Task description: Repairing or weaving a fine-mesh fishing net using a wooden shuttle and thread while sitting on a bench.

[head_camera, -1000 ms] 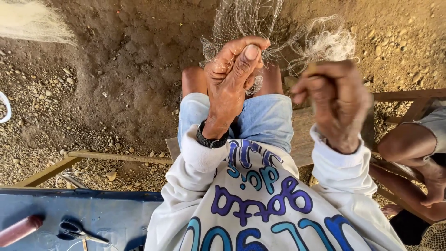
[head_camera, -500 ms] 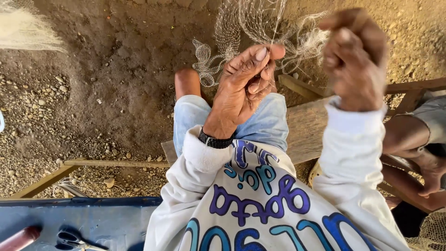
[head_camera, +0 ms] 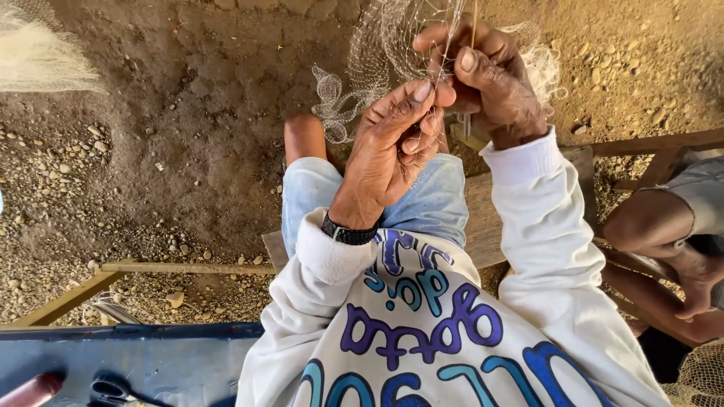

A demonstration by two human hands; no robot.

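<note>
Ground (head_camera: 173, 113): bare packed dirt with scattered pebbles, filling most of the upper and left frame.

Shirt (head_camera: 430, 339): white, long-sleeved, with large blue and purple lettering, filling the lower centre; below it, in the frame's middle, pale blue shorts (head_camera: 422, 203) and a bare knee (head_camera: 305, 136).

Bench (head_camera: 490, 218): weathered wooden planks under the person, running from centre to the right edge, with a thin wooden rail (head_camera: 181, 267) extending to the left.

Blue surface (head_camera: 128, 362): lower left corner, carrying scissors (head_camera: 113, 390) and a reddish cylindrical object (head_camera: 30, 390), both partly cut off by the frame edge.

Second person: bare legs (head_camera: 664, 241) at the right edge, seated on the same bench.

Net (head_camera: 392, 53): fine, pale mesh, bunched at the upper centre, draped just above the knee and reaching the top edge. A second pale heap of netting (head_camera: 38, 53) lies at the upper left.

Left hand (head_camera: 392, 147): centre frame, black wristband at the wrist, fingers curled together with the tips pinching strands of the net.

Right hand (head_camera: 483, 71): upper centre-right, just beside and touching the left fingertips, fingers closed on the net and on a thin pale needle (head_camera: 472, 45) held upright between thumb and fingers.
</note>
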